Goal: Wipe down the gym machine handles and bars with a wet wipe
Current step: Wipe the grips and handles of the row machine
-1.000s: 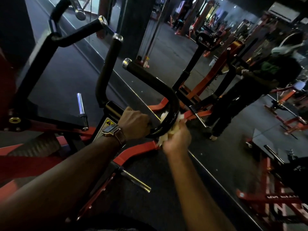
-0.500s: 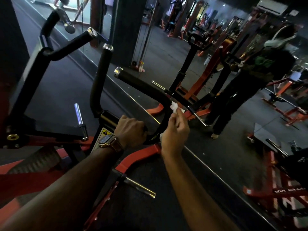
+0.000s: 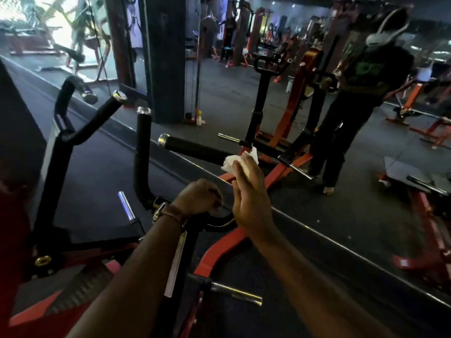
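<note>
Mid-wipe on the horizontal padded handle (image 3: pixel 195 150): wet wipe (image 3: pixel 234 161) bunched white at the inner end of that handle, close to where the black tube bends down. Right grip (image 3: pixel 251 198) grasping the wipe at the fingertips, palm turned leftward, thumb lying below and apart from the cloth; hard to tell how far the fingers wrap round the tube behind it. Left grip (image 3: pixel 199 196) clenched round the lower bend (image 3: pixel 219 222) of the same bar, steadying the arm of the machine, wristwatch (image 3: pixel 170 212) just behind it. To do this stretch well: spread the wipe flatter so that more than a crumpled corner meets the padding, close the fingers fully round the tube, then draw outward in one firm pass toward the chrome end cap (image 3: pixel 163 139), twisting the wrist so the underside and far side get covered too. Finish over the cap itself. Hold the left grip firm through the pull, since the arm probably pivots and would swing away under pressure. Likely left to do after this: the upright handle (image 3: pixel 141 152) beside it, the forked handles (image 3: pixel 97 118) further left, and the patch of bar now hidden under the left grip. Refold to a fresh, damp face before moving on; a dried-out wipe only smears.
</note>
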A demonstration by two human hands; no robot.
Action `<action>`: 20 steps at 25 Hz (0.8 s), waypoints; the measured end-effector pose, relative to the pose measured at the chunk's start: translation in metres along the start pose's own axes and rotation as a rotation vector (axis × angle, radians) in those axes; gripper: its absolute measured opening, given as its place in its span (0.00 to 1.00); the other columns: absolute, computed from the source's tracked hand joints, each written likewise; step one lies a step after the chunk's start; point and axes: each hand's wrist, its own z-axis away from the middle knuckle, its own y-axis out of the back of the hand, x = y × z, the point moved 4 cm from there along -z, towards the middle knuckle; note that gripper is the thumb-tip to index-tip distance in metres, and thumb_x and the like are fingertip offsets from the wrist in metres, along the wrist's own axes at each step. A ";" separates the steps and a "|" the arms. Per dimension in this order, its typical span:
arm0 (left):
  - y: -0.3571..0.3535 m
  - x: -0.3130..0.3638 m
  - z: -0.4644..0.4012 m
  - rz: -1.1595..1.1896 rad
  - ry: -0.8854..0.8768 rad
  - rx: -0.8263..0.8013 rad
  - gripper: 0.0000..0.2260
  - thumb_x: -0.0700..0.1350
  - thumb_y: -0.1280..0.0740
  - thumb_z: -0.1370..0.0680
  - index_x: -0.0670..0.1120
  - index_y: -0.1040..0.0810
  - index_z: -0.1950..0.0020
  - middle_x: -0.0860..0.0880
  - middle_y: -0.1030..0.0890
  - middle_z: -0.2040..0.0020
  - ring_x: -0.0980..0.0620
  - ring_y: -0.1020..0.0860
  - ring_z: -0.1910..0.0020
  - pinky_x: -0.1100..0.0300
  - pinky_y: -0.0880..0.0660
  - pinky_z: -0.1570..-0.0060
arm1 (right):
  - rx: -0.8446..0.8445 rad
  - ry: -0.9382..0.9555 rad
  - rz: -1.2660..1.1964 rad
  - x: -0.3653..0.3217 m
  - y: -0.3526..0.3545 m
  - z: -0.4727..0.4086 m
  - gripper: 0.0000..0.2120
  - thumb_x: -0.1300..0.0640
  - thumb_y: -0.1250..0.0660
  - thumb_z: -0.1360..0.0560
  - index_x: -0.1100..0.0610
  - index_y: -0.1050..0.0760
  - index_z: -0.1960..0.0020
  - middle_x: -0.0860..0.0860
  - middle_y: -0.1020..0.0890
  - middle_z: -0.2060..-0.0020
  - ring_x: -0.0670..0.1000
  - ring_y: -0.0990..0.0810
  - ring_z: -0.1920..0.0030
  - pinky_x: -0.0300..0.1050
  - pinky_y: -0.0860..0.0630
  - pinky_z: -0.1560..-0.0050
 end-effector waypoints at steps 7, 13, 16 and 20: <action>0.026 -0.013 0.017 1.166 0.096 0.593 0.09 0.35 0.39 0.21 0.40 0.20 0.57 0.43 0.20 0.67 0.52 0.23 0.72 0.63 0.28 0.72 | 0.078 -0.104 -0.124 -0.004 -0.005 0.026 0.20 0.67 0.38 0.20 0.67 0.32 0.28 0.64 0.37 0.25 0.61 0.40 0.23 0.48 0.41 0.23; 0.028 0.001 0.013 1.338 -0.062 0.675 0.10 0.50 0.41 0.16 0.49 0.23 0.52 0.54 0.18 0.62 0.52 0.19 0.65 0.63 0.25 0.67 | 0.047 -0.134 -0.175 0.012 0.002 -0.019 0.18 0.62 0.41 0.18 0.64 0.28 0.30 0.60 0.30 0.29 0.56 0.33 0.26 0.50 0.34 0.27; 0.029 0.000 0.013 1.305 -0.068 0.676 0.08 0.50 0.38 0.17 0.50 0.22 0.51 0.55 0.18 0.60 0.54 0.20 0.65 0.62 0.25 0.64 | 0.136 -0.135 -0.164 -0.002 0.004 0.030 0.19 0.68 0.38 0.20 0.67 0.30 0.29 0.63 0.33 0.27 0.59 0.36 0.24 0.51 0.35 0.26; 0.027 -0.007 0.007 1.257 -0.060 0.689 0.07 0.55 0.34 0.21 0.53 0.20 0.52 0.53 0.18 0.55 0.54 0.20 0.64 0.56 0.30 0.58 | 0.079 -0.228 -0.317 0.011 0.006 -0.015 0.15 0.64 0.38 0.19 0.64 0.24 0.33 0.59 0.23 0.36 0.45 0.26 0.34 0.34 0.31 0.34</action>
